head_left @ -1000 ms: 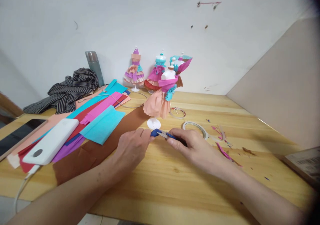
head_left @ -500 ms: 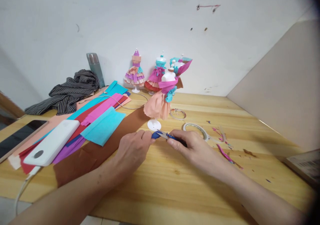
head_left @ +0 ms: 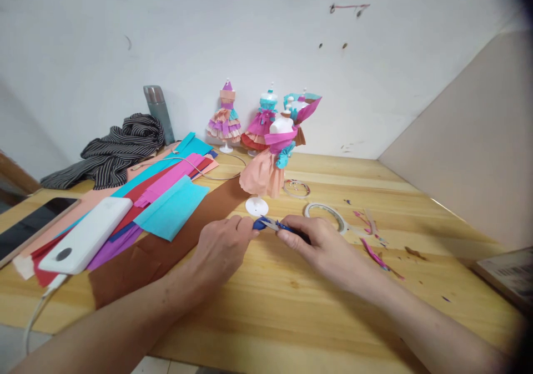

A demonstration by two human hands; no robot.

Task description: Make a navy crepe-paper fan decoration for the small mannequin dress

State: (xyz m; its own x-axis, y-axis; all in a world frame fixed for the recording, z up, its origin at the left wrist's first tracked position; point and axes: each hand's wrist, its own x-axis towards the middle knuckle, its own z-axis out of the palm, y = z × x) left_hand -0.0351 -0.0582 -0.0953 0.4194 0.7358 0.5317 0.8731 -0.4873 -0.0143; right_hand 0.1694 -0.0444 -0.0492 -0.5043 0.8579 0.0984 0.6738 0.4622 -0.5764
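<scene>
My left hand (head_left: 225,247) is closed on a small piece of dark blue crepe paper (head_left: 259,223), pinched between thumb and fingers. My right hand (head_left: 316,239) grips a pair of scissors (head_left: 271,225), whose blades lie against the blue paper. Most of the scissors' handle is hidden in my palm. Just beyond the hands stands a small dress-form mannequin (head_left: 266,168) on a round white base, wearing a pink top, a peach paper skirt and a blue flower. A roll of tape (head_left: 327,210) lies behind my right hand.
Three more dressed mannequins, one in purple and peach (head_left: 225,119), stand by the wall. Left are crepe paper sheets (head_left: 172,210), a white power bank (head_left: 87,235), a phone (head_left: 35,227), striped cloth (head_left: 125,149) and a flask (head_left: 159,113). Paper scraps (head_left: 377,254) lie right.
Both hands stay in nearly the same place, the scissors still at the blue paper. The view has shifted very slightly.
</scene>
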